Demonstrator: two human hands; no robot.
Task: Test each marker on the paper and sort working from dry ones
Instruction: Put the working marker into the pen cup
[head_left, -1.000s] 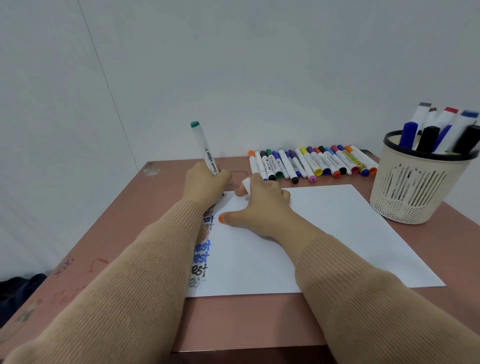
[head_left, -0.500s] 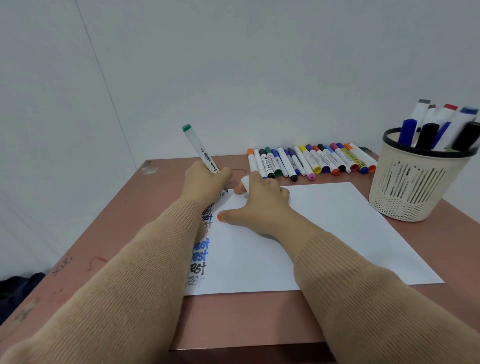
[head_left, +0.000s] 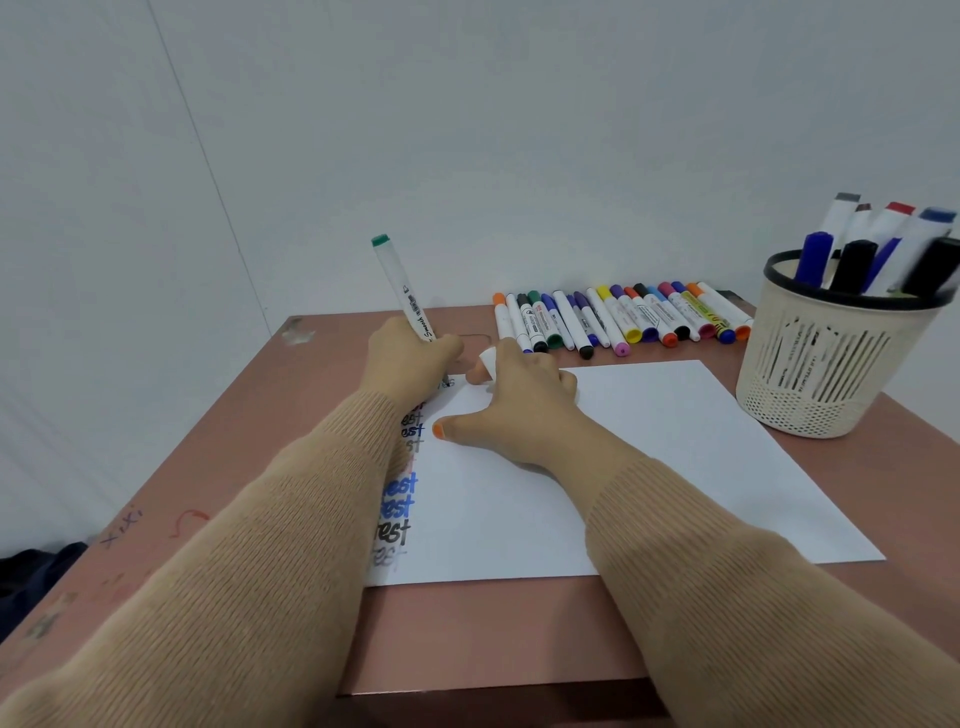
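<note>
My left hand (head_left: 405, 358) grips a white marker with a green end (head_left: 402, 291), tip down on the top left corner of the white paper (head_left: 675, 441). The tip itself is hidden behind the hand. A column of "test" words in black and blue (head_left: 400, 499) runs down the paper's left edge, partly under my left sleeve. My right hand (head_left: 524, 410) rests on the paper just right of the marker, thumb spread out, fingers curled round a small white cap (head_left: 488, 357). A row of several capped markers (head_left: 623, 317) lies beyond the paper.
A cream mesh basket (head_left: 821, 364) at the right holds several upright markers (head_left: 857, 260). The pink table (head_left: 234, 441) has scribbles near its left edge. A white wall stands close behind the table.
The marker's top has tipped to the left and swung back a little while my left hand stays at the paper's corner. My right hand has kept its place.
</note>
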